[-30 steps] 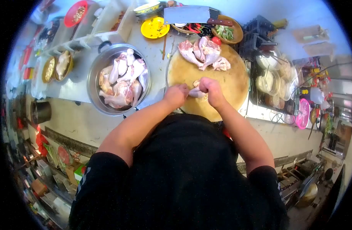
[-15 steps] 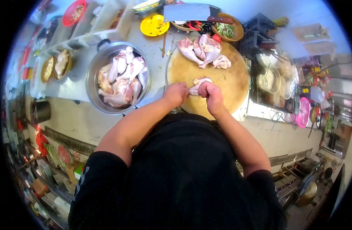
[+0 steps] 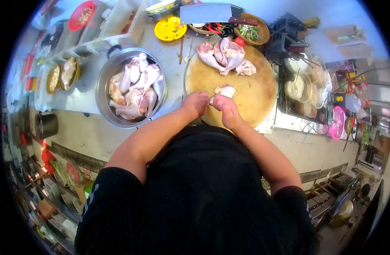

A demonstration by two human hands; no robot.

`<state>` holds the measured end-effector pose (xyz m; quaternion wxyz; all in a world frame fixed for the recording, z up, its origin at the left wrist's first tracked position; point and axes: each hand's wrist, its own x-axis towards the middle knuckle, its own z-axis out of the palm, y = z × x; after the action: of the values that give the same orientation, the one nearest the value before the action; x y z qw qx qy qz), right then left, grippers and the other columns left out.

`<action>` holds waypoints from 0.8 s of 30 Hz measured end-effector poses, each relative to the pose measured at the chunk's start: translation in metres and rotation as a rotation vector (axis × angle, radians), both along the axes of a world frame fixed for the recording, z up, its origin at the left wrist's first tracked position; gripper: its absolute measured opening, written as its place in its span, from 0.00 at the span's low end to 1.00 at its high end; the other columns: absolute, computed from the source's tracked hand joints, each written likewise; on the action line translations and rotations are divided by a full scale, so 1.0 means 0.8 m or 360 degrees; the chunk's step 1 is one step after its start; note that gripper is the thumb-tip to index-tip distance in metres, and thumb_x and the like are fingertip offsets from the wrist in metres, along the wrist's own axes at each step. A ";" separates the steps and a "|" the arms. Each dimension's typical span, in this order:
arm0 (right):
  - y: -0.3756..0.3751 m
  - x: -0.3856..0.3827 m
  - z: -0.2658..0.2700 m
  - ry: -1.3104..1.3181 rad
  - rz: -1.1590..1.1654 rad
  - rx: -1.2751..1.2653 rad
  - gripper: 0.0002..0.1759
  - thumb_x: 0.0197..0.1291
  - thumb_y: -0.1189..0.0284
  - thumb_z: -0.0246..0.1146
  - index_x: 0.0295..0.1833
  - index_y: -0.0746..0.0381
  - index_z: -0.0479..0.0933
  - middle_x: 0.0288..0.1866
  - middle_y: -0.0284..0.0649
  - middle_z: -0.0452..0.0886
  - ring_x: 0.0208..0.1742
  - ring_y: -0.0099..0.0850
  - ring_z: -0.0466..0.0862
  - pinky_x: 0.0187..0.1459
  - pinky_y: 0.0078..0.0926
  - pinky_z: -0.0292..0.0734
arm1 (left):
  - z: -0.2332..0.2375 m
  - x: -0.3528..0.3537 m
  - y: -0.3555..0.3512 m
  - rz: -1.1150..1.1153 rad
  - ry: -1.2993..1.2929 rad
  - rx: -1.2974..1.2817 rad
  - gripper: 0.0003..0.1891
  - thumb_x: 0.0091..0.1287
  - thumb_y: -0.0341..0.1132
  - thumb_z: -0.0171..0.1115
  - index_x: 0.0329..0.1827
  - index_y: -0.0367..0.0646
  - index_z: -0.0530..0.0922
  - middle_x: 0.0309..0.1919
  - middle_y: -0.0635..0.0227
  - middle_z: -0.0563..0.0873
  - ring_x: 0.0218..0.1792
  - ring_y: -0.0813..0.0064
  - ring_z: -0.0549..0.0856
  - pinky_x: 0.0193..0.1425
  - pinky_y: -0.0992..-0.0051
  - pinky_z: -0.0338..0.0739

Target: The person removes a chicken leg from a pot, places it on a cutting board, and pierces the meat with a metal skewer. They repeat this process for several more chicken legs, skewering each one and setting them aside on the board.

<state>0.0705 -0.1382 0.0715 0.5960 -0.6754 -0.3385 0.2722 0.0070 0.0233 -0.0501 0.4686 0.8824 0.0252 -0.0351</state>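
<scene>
A single chicken leg [image 3: 224, 90] lies near the front of the round wooden chopping board [image 3: 259, 95], its meaty end facing away from me. My left hand [image 3: 196, 104] is closed around its narrow end at the board's left edge. Just right of it, my right hand [image 3: 227, 111] is curled into a fist against the leg's near side, and whatever is inside those fingers is hidden. Several more raw chicken legs [image 3: 232, 53] are piled at the back of the board.
Left of the board stands a large metal pot [image 3: 102, 104] of chicken legs. Behind the board are a cleaver [image 3: 205, 13], a yellow plate [image 3: 170, 29] and a basket of cut greens [image 3: 263, 36]. A pink basket [image 3: 337, 123] sits far right.
My right hand has slid left along the chicken leg, close to my left hand, uncovering more of the meaty end. The left hand has stayed nearly in place.
</scene>
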 end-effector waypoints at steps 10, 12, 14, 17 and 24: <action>-0.014 0.015 0.001 -0.0100 0.0100 -0.0068 0.20 0.64 0.60 0.46 0.30 0.67 0.67 0.27 0.43 0.66 0.31 0.36 0.68 0.37 0.32 0.67 | 0.070 -0.003 0.005 -0.0093 -0.0197 0.0339 0.02 0.61 0.32 0.58 0.32 0.45 0.76 0.30 0.57 0.79 0.38 0.50 0.80 0.42 0.55 0.75; -0.022 0.022 0.016 0.0091 0.0053 -0.0064 0.20 0.63 0.60 0.46 0.30 0.67 0.68 0.27 0.43 0.68 0.30 0.35 0.69 0.37 0.31 0.67 | 0.054 0.000 0.004 -0.0223 -0.0266 0.0483 0.01 0.59 0.30 0.58 0.32 0.45 0.77 0.30 0.58 0.80 0.38 0.50 0.80 0.43 0.54 0.75; -0.029 0.020 0.001 0.0032 0.0084 -0.0087 0.21 0.63 0.59 0.46 0.30 0.67 0.69 0.27 0.42 0.69 0.30 0.33 0.69 0.36 0.30 0.67 | 0.062 -0.005 -0.002 -0.0202 -0.0179 0.0489 0.02 0.58 0.30 0.59 0.32 0.45 0.77 0.31 0.58 0.80 0.38 0.51 0.80 0.43 0.55 0.75; -0.023 0.026 0.004 -0.0079 0.0113 -0.0068 0.21 0.63 0.59 0.45 0.29 0.67 0.68 0.27 0.40 0.69 0.30 0.30 0.69 0.35 0.29 0.67 | 0.072 0.003 0.003 -0.0201 -0.0125 0.0528 0.03 0.56 0.29 0.59 0.32 0.44 0.78 0.34 0.60 0.80 0.39 0.52 0.80 0.43 0.56 0.75; -0.027 0.035 -0.009 0.0110 0.0057 -0.0054 0.25 0.66 0.55 0.42 0.26 0.64 0.66 0.25 0.37 0.67 0.28 0.28 0.66 0.32 0.29 0.64 | 0.069 0.001 0.001 -0.0209 -0.0051 0.0526 0.05 0.55 0.30 0.60 0.34 0.46 0.80 0.35 0.61 0.80 0.40 0.53 0.81 0.44 0.56 0.76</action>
<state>0.0983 -0.1597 0.0646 0.5907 -0.6695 -0.3250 0.3118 0.0081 0.0237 0.0048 0.3142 0.9476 -0.0346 -0.0470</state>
